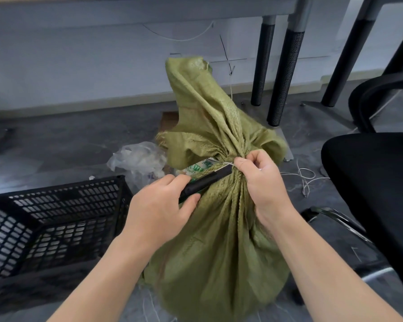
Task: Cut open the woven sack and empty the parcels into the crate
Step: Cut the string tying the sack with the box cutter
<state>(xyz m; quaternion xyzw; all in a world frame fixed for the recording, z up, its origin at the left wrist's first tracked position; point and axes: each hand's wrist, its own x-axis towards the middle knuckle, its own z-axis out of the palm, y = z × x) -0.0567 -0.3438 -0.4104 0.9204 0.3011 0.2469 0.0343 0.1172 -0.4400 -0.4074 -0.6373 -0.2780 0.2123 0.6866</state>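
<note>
A full olive-green woven sack [219, 240] stands on the floor in front of me, its neck tied with a white tie [228, 164] and the loose top flopping upward. My left hand [158, 210] grips a black utility knife [205, 182], whose tip points at the tie. My right hand [261, 182] grips the bunched neck of the sack just right of the tie. A black perforated plastic crate [63, 201] stands on the floor to the left of the sack. No parcels are visible.
A crumpled clear plastic bag [140, 161] lies behind the crate. A black office chair [377, 182] stands close on the right. Desk legs [284, 73] rise behind the sack. White string scraps [305, 180] lie on the grey floor.
</note>
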